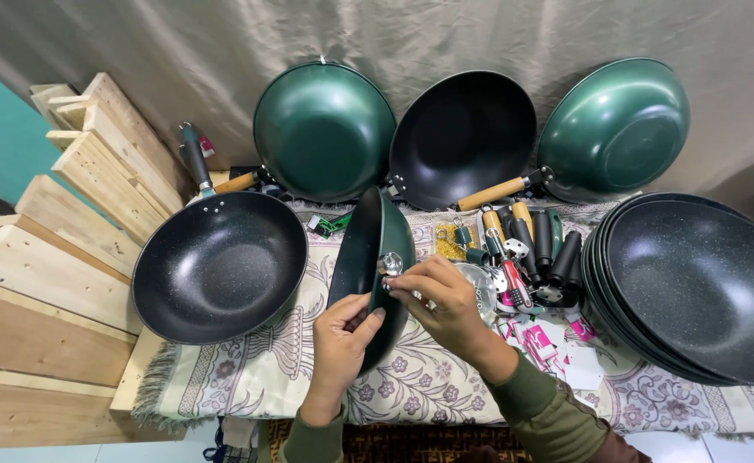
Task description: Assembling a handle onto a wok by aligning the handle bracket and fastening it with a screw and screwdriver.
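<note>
The green pan (375,257) stood on edge over the patterned cloth (428,386), its rim running away from the person. The left hand (340,336) clasped its near rim from below. The right hand (442,296), just beside, pinched a small metal fitting (390,263) against the pan's outer wall.

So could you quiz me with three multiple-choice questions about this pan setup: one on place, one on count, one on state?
1. Where is the stack of dark pans?
A. far right
B. far left
C. on the planks

2. How many pans lean against the curtain?
A. one
B. three
C. five

3. How is the green pan in the hands positioned?
A. flat
B. upside down
C. on edge

Answers: 1 A, it sits at the cloth's right end. 2 B, two green, one black. 3 C, left hand steadies it upright; right hand at its metal fitting.
</note>
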